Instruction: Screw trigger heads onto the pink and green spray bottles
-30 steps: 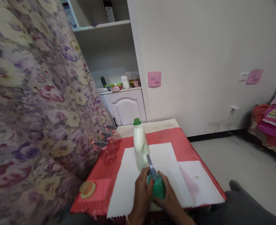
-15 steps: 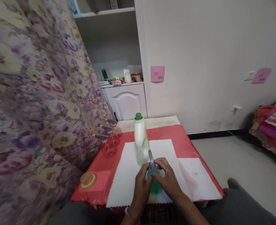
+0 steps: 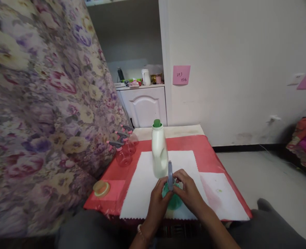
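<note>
A green spray bottle (image 3: 176,202) stands on the white cloth in front of me, its grey trigger head (image 3: 170,177) pointing upright. My left hand (image 3: 157,200) pinches the neck area just below the head from the left side. From the other side, the fingers of my right hand (image 3: 188,189) close around the same spot; the hands hide the collar. Just behind them is a tall pale-green jug (image 3: 158,147) with a handle and an open neck, a green piece (image 3: 156,123) showing at its top.
Several pink spray bottles (image 3: 123,157) with grey triggers line the table's left edge, beside a floral curtain (image 3: 64,114). A round yellowish lid (image 3: 101,188) lies front left. A stained white sheet (image 3: 222,197) covers the right side of the red tablecloth (image 3: 191,142).
My view has shifted, so the table sits a little higher and further right. Both hands stay on the spray bottle, and its grey trigger head looks slightly more upright.
</note>
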`<state>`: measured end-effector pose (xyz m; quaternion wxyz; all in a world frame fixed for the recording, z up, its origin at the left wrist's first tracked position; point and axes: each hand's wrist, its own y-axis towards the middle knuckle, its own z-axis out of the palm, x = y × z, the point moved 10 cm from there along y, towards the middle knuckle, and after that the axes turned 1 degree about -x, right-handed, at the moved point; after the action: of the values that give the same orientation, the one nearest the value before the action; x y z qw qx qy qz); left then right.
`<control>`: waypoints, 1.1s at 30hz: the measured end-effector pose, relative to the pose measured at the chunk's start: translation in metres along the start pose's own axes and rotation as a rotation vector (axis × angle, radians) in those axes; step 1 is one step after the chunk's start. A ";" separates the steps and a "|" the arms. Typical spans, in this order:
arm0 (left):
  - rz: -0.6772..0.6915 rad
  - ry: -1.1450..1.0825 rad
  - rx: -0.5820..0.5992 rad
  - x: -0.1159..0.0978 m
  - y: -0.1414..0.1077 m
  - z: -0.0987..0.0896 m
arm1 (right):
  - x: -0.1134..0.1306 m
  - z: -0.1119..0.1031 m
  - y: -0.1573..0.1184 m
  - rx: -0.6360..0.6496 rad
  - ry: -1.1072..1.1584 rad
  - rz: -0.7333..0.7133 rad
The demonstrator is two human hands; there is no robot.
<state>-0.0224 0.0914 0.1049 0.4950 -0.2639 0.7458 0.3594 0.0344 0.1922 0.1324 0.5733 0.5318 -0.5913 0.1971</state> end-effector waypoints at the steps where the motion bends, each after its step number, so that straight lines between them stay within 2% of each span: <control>1: -0.012 -0.006 -0.006 0.002 -0.001 0.000 | 0.000 0.000 0.000 0.003 -0.013 0.001; 3: -0.041 -0.018 -0.006 0.007 -0.003 -0.001 | -0.003 -0.001 0.000 0.002 -0.020 0.002; 7: -0.107 -0.084 0.074 0.013 -0.006 -0.006 | -0.010 0.001 -0.001 -0.010 -0.004 0.003; 9: -0.125 -0.094 0.078 0.004 -0.004 -0.014 | -0.013 0.003 -0.001 -0.005 -0.006 0.003; 12: -0.119 -0.032 -0.003 -0.020 0.004 -0.026 | -0.015 0.005 0.001 -0.011 -0.013 0.009; 15: -0.137 0.048 0.004 -0.034 0.014 -0.018 | -0.016 0.003 0.000 -0.047 -0.024 0.021; 18: -0.194 0.064 0.007 -0.030 0.020 -0.012 | -0.014 0.003 -0.001 -0.056 -0.035 0.014; 24: -0.253 -0.002 0.151 -0.034 0.028 -0.005 | -0.010 0.001 -0.001 -0.043 -0.028 0.027; 28: -0.386 -0.129 0.225 -0.024 0.028 0.000 | -0.010 -0.001 -0.001 -0.049 -0.021 0.046; 30: -0.418 -0.179 0.218 -0.019 0.027 0.001 | -0.010 -0.001 -0.002 -0.058 -0.024 0.046; 33: -0.385 -0.208 0.159 -0.018 0.026 0.000 | -0.008 0.000 -0.003 -0.054 -0.021 0.024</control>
<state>-0.0352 0.1080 0.1293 0.6478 -0.3231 0.6526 0.2239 0.0349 0.1948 0.1243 0.5787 0.5111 -0.6088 0.1822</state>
